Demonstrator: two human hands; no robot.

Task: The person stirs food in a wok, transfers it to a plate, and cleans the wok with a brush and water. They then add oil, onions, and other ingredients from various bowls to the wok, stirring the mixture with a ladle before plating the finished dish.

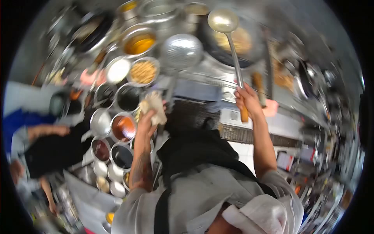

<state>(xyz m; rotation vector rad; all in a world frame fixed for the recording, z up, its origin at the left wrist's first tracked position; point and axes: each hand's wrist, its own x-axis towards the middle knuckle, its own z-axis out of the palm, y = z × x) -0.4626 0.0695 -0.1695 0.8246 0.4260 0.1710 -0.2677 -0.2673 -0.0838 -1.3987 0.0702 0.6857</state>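
Observation:
My right hand (249, 102) is wrapped round the wooden handle of a long metal ladle (223, 21), whose bowl points away from me. Behind the ladle is a dark wok (218, 54) on the stove, with yellowish food (237, 40) in it. A crumpled beige cloth (156, 106) is bunched in my left hand (145, 124), beside the rows of pots on the left. Between my hands and farther back lies a perforated metal strainer (182, 50), its handle pointing towards me.
On the left stand a pot of orange liquid (139, 43), a container of tan pieces (143, 72), a bowl of white stuff (118, 70) and a pot of red sauce (124, 128). Another person (50, 148) works at far left. Shelves with many items (323, 179) line the right.

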